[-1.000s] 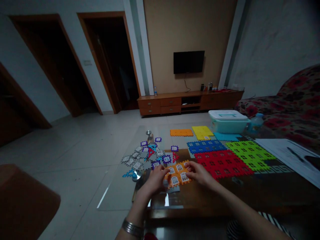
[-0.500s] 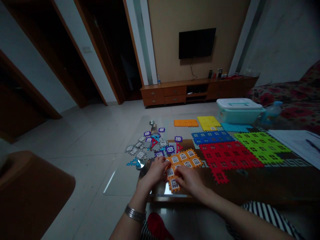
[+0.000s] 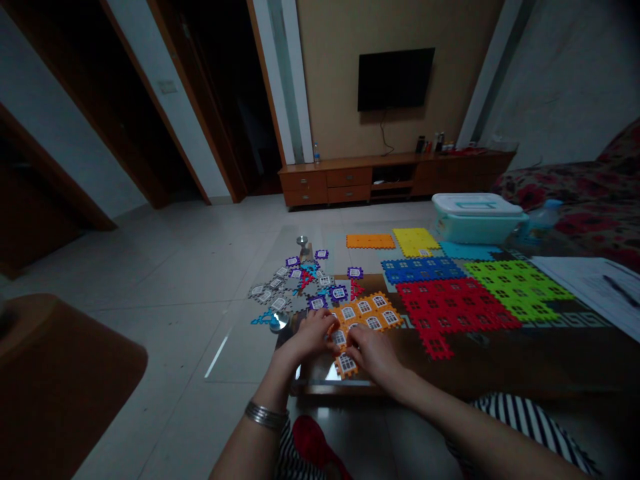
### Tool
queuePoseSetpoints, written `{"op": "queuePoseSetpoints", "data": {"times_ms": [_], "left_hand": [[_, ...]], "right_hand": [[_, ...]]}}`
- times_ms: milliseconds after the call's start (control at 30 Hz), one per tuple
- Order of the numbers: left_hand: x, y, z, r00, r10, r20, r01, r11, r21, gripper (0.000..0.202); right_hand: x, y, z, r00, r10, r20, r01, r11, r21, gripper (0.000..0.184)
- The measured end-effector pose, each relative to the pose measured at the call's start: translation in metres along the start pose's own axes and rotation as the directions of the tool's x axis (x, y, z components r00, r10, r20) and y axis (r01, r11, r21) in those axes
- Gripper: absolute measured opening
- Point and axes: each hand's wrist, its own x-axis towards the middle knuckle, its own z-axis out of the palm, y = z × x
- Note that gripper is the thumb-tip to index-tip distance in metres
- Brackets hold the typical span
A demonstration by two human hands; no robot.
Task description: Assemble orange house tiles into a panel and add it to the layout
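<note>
Head view: the left hand point(image 3: 311, 333) and right hand point(image 3: 374, 353) both pinch the orange window-tile panel point(image 3: 367, 315), which lies at the near edge of the glass table point(image 3: 500, 363). A red tile sheet point(image 3: 455, 308) lies just right of the panel, and loose grey tiles point(image 3: 273, 297) lie to its left.

No readable text, label or number shows on anything here.

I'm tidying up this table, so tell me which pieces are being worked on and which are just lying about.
In hand: orange window tiles, with left hand and right hand on them.
Lying about: grey and purple tiles, red panel, green panel, blue panel, teal box, papers.
</note>
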Motion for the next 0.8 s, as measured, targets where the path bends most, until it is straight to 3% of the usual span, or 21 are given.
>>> {"op": "queuePoseSetpoints", "data": {"times_ms": [167, 333, 467, 567, 700, 800], "left_hand": [[0.004, 0.014, -0.001, 0.994, -0.106, -0.03, 0.108, 0.992, 0.068, 0.04], [0.008, 0.017, -0.001, 0.99, -0.13, -0.047, 0.134, 0.987, 0.085, 0.042], [0.006, 0.011, -0.002, 0.993, -0.105, -0.054, 0.109, 0.99, 0.089, 0.041], [0.003, 0.008, -0.004, 0.993, -0.102, -0.066, 0.107, 0.99, 0.087, 0.038], [0.001, 0.009, -0.007, 0.937, -0.305, -0.173, 0.314, 0.949, 0.024, 0.034], [0.003, 0.012, -0.005, 0.889, -0.402, -0.218, 0.378, 0.914, -0.147, 0.037]], "right_hand": [[0.004, -0.004, -0.002, 0.998, 0.06, 0.015, -0.06, 0.998, 0.02, 0.004], [0.007, -0.006, 0.003, 0.995, 0.102, -0.017, -0.102, 0.995, 0.016, 0.005], [0.011, -0.002, 0.001, 1.0, 0.027, -0.005, -0.027, 1.0, 0.011, 0.007], [0.018, 0.012, -0.016, 0.999, 0.008, -0.047, -0.009, 1.0, -0.01, 0.009], [0.025, 0.041, -0.045, 0.96, 0.169, -0.225, -0.205, 0.968, -0.146, 0.02], [0.025, 0.053, -0.055, 0.937, 0.27, -0.222, -0.315, 0.927, -0.205, 0.026]]}}
